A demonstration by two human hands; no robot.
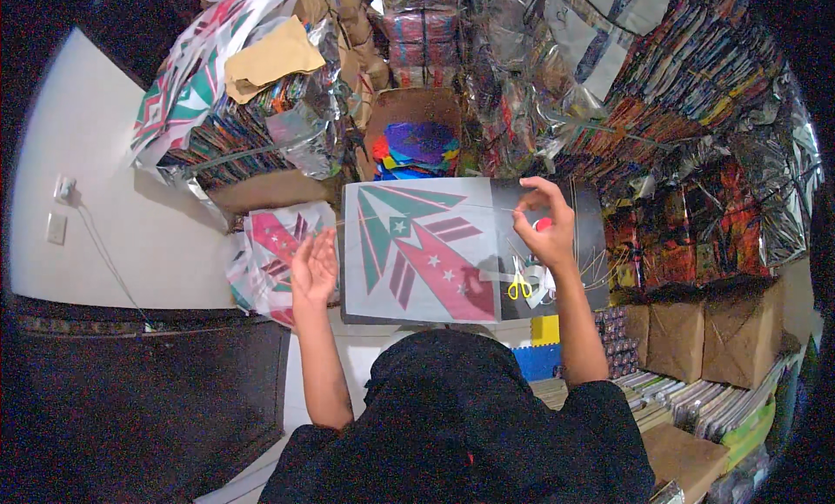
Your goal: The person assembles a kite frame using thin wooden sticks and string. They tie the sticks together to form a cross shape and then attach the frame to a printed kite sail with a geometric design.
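A thin, slightly bowed stick (477, 206) spans the space above the board between my two hands. My right hand (550, 226) pinches its right end between thumb and forefinger, the other fingers curled. At the other end, my left hand (315, 269) is palm up beside the board's left edge, its fingertips closed around the stick. Beneath lies a thin printed sheet (435, 260) with green and red arrow-like shapes and white stars, flat on a dark board (513, 308). Yellow-handled scissors (519, 287) and white strips (544, 288) rest near my right wrist. A red round object (544, 224) shows partly behind my right fingers.
More printed sheets (274, 252) lie crumpled left of the board. Several loose thin sticks (596, 267) lie at its right. Beyond it stands a cardboard box (413, 106) holding colourful pieces. Tall wrapped stacks (670, 104) crowd the back and right; brown packages (739, 334) stand at right.
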